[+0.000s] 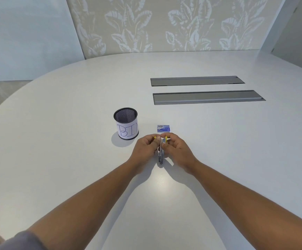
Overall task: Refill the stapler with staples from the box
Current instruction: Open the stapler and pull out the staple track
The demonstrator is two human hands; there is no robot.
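A small stapler (pixel 161 156) with yellow ends and a silver metal body sits between both hands, low over the white table (pixel 74 159). My left hand (pixel 145 147) grips its left side, fingers curled around one yellow end. My right hand (pixel 176 147) grips the right side, thumb and fingers on the metal part and the other yellow end. The metal parts look spread apart toward me. A small blue staple box (pixel 163 128) lies closed on the table just beyond my hands.
A black mesh cup (pixel 126 123) with a paper label reading "BIN" stands left of the box. Two grey recessed cable trays (pixel 208 97) are set into the table farther back on the right. A leaf-patterned wall panel stands behind the table.
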